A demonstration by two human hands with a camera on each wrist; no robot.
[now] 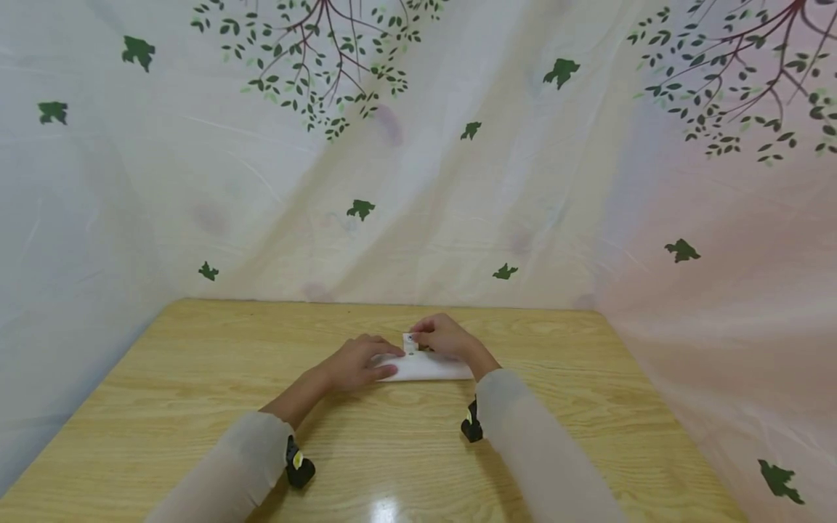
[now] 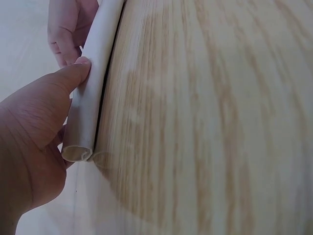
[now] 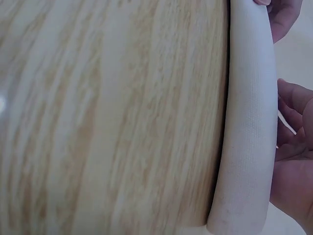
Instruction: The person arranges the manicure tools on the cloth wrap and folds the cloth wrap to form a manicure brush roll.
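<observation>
A white roll (image 1: 428,367) lies crosswise near the far part of the table. In the left wrist view the roll (image 2: 90,93) is a hollow tube with an open end. My left hand (image 1: 356,363) grips its left part, the thumb (image 2: 73,73) on the near side and fingers reaching over behind. A small white tag or strip (image 1: 410,343) stands up at the back of the roll, and my right hand (image 1: 447,338) pinches it at its right edge. In the right wrist view, the right hand (image 3: 296,181) is behind the roll (image 3: 249,122), its fingertips partly hidden.
The wooden table (image 1: 366,443) stretches toward me and to both sides. A pale curtain (image 1: 418,247) with printed leaves and branches hangs beyond its far edge and along the sides. Dark wrist cameras (image 1: 299,468) hang below the sleeves.
</observation>
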